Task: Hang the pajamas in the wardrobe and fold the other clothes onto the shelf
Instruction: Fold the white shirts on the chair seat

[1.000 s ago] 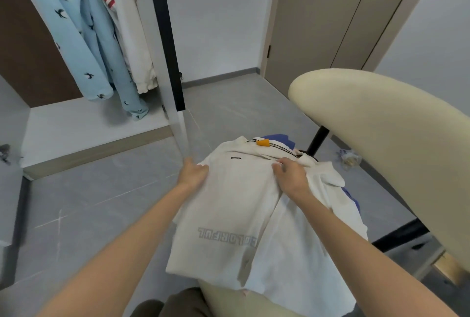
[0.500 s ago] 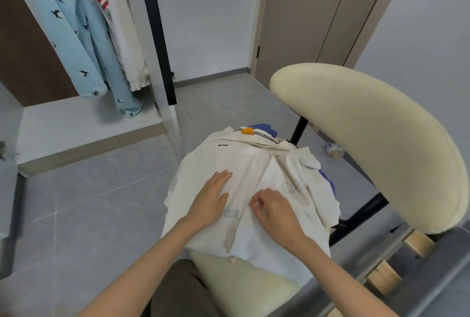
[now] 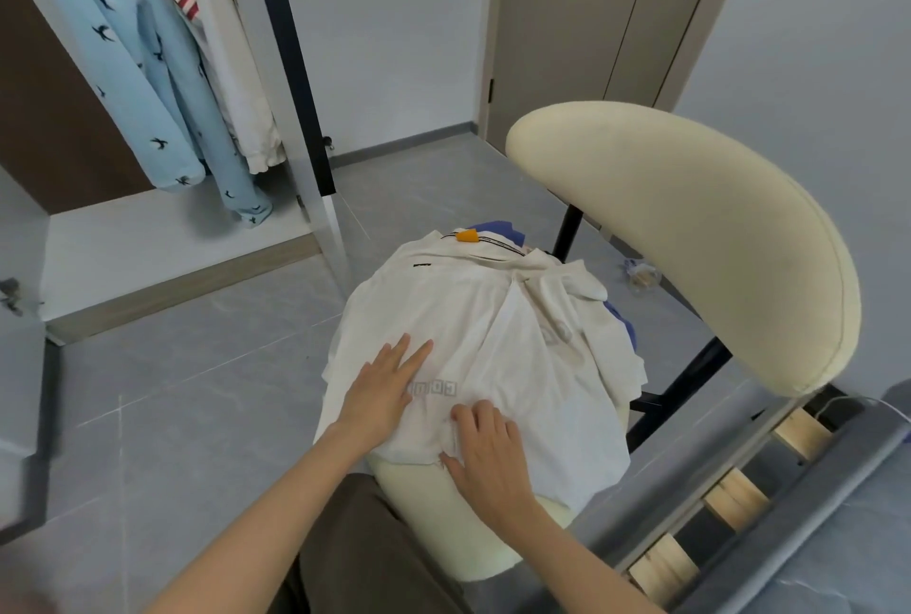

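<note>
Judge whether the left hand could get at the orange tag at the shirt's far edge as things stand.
Probably yes. The left hand lies flat on the white shirt, holding nothing, and the orange tag sits uncovered beyond it, with only bare cloth between.

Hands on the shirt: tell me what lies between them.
Head view: only the shirt fabric, with its grey lettering, lies between the left hand and the right hand.

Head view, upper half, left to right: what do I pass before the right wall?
Blue pajamas → red-striped white top → black post → door → chair back.
</note>
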{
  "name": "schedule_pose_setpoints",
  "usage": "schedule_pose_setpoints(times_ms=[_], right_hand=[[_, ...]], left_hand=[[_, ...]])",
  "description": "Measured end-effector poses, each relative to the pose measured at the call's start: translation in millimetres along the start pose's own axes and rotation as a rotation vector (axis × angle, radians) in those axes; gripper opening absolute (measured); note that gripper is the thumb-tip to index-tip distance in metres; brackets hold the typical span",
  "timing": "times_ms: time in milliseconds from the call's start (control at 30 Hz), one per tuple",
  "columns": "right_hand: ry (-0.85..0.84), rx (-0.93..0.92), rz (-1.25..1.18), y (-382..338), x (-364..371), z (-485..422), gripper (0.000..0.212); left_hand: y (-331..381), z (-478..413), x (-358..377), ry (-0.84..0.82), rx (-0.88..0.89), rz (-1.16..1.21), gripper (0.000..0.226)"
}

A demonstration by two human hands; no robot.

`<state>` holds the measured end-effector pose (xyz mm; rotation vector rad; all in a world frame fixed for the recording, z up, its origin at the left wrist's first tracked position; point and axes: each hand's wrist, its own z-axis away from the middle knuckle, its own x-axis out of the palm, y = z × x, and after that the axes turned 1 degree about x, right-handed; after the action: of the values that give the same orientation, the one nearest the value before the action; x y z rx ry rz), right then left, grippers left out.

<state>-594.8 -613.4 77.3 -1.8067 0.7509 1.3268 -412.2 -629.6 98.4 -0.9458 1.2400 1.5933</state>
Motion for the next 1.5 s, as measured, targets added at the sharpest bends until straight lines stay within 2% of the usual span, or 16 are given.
schedule_pose_setpoints(times_ms=[167, 233, 300, 400, 567, 700, 833, 1033, 1133, 1267, 1367, 1500], right_hand=[[0.022, 0.030, -0.121, 22.1, -21.9, 3.8, 0.008], [0.027, 0.128, -0.186, 38.1, -37.6, 1.9, 0.015], [0.143, 0.238, -0.296, 54.9, -60.1, -1.3, 0.017], [0.331, 0.412, -0.336, 86.5, -95.4, -9.5, 0.011], [0.436, 0.592, -0.472, 135.3, -129.0, -27.9, 0.014], [0.494, 0.709, -0.710, 149.7, -134.5, -39.0, 0.013], [0.584, 0.748, -0.660, 152.5, -130.9, -49.7, 0.014], [0.386, 0.657, -0.543, 157.5, -109.2, -65.4, 0.022], [0.234, 0.673, -0.565, 163.8, -99.8, -70.3, 0.023], [0.122, 0.498, -0.408, 160.7, -91.7, -78.5, 0.035], [0.055, 0.400, -0.385, 153.2, -90.3, -94.2, 0.038], [-0.140, 0.305, -0.331, 147.0, -81.8, -118.8, 0.048]], left_hand=[[6.4, 1.4, -5.1, 0.047, -0.009, 0.072, 0.070], [12.1, 0.0, -6.3, 0.079, -0.006, 0.083, 0.067], [19.2, -3.0, -7.6, 0.101, 0.010, 0.065, 0.065], [32.9, -10.3, -11.2, 0.101, 0.044, 0.059, 0.063], [59.8, -25.2, -17.3, -0.016, 0.080, -0.015, 0.056], [70.6, -33.5, -18.0, -0.184, 0.015, -0.040, 0.054], [71.7, -38.8, -18.7, -0.255, -0.032, -0.055, 0.053], [71.4, -41.6, -15.0, -0.232, -0.060, -0.015, 0.054], [71.8, -46.4, -19.4, -0.100, -0.048, -0.058, 0.052], [71.4, -62.1, -29.8, 0.102, -0.001, -0.100, 0.047], [73.9, -82.7, -36.1, 0.124, 0.019, -0.008, 0.047], [75.3, -112.9, -39.3, 0.080, 0.022, 0.064, 0.048]])
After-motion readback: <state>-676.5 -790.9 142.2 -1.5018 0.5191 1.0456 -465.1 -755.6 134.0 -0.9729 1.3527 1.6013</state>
